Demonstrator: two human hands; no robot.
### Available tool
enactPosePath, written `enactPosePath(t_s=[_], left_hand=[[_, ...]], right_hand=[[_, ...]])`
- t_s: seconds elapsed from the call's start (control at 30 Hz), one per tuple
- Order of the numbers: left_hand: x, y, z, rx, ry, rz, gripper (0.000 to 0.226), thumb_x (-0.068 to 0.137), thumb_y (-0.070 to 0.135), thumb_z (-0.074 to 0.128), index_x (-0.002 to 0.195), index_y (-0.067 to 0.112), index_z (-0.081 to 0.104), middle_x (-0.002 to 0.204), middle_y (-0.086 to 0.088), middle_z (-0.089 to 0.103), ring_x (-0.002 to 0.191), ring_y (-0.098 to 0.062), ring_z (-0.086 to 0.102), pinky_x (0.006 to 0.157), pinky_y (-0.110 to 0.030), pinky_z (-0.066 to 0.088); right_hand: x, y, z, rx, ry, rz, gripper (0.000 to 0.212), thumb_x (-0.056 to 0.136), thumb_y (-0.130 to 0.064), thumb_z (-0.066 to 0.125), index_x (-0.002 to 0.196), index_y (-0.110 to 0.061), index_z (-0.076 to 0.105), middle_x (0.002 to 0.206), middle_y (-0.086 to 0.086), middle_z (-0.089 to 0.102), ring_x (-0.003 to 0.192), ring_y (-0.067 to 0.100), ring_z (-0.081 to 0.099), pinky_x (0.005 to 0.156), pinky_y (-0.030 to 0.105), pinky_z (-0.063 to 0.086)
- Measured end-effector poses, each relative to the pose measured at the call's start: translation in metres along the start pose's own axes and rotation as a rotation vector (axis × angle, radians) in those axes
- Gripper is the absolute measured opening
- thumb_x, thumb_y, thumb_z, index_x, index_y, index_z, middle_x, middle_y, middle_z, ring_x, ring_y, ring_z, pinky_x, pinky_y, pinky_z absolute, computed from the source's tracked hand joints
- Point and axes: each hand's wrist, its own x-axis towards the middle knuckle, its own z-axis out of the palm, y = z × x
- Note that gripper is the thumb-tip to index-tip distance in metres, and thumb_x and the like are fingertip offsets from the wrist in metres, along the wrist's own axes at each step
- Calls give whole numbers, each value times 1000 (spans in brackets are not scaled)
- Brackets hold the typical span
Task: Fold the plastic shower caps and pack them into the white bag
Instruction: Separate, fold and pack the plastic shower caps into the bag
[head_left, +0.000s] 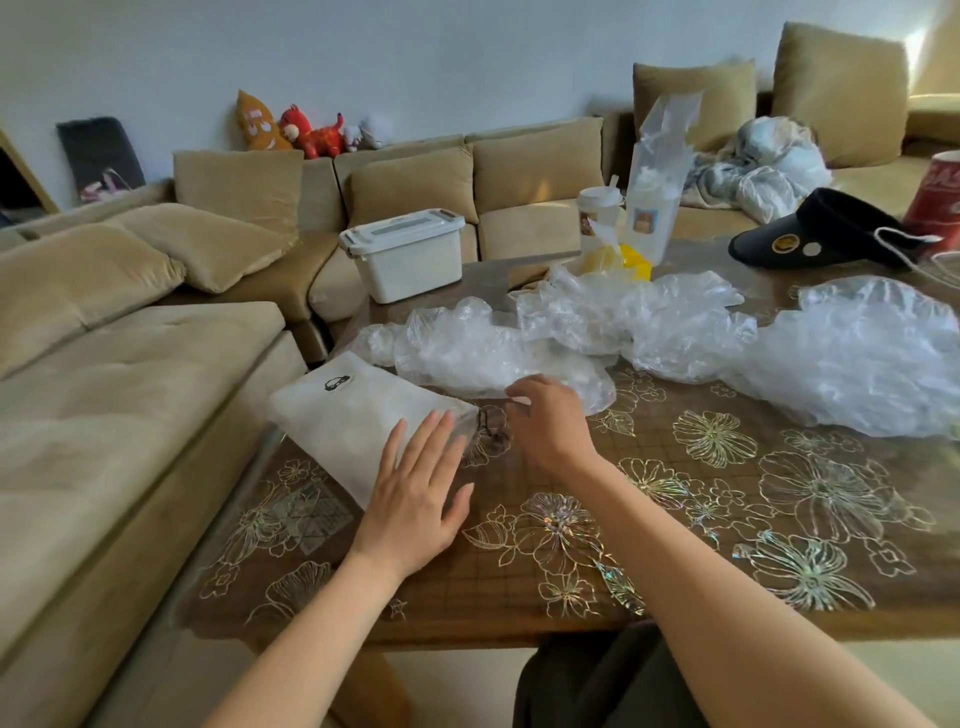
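Your left hand (415, 493) lies flat with straight fingers, pressing the white bag (358, 415) onto the table (727, 519). Your right hand (550, 421) curls at the bag's mouth, just beside the nearest shower cap (498, 358). I can't tell whether it pinches anything. You seem to be packing, so next pull that cap close and fold it. The bag looks plump, its contents unclear.

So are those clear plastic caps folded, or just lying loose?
Loose, not folded: the shower caps lie crumpled and puffed in heaps on the table, none flattened.
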Motion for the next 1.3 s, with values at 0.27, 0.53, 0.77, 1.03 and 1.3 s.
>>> enactPosePath(t_s=[0.27, 0.53, 0.77, 1.03, 1.3], left_hand=[[1, 2, -2, 15, -1, -5, 51, 94, 36, 35, 135, 7, 41, 147, -15, 37, 139, -25, 27, 116, -46, 15], [-5, -2, -5, -106, 96, -34, 51, 101, 43, 19, 131, 7, 41, 146, -16, 32, 146, -13, 8, 118, -39, 7], [38, 78, -19, -596, 81, -327, 66, 92, 62, 20, 139, 20, 40, 151, 5, 28, 137, 0, 19, 110, -18, 13], [27, 134, -2, -593, -157, -54, 73, 86, 74, 25, 103, 17, 68, 131, -2, 56, 124, -1, 33, 111, -39, 24], [35, 128, -4, -637, 186, 83, 22, 96, 34, 45, 90, 18, 58, 110, 2, 54, 105, -7, 52, 95, -21, 41]], right_hand=[[-14, -24, -84, 1372, 231, 422, 17, 83, 9, 62, 80, -7, 61, 74, 4, 62, 65, 9, 64, 66, 23, 56], [-40, 57, -98, 633, 344, 627, 12, 88, -5, 59, 99, -9, 59, 96, 6, 64, 85, 17, 61, 75, 24, 50], [-55, 114, -114, 564, 357, 832, 24, 86, -5, 56, 110, -6, 61, 107, 9, 62, 97, 21, 58, 85, 35, 51], [-48, 110, -106, 486, 242, 822, 32, 88, -9, 52, 120, -5, 55, 113, 9, 60, 94, 19, 55, 72, 27, 43], [-45, 104, -102, 282, 277, 886, 26, 92, -14, 46, 116, -12, 53, 114, 7, 61, 101, 25, 56, 77, 31, 37]])
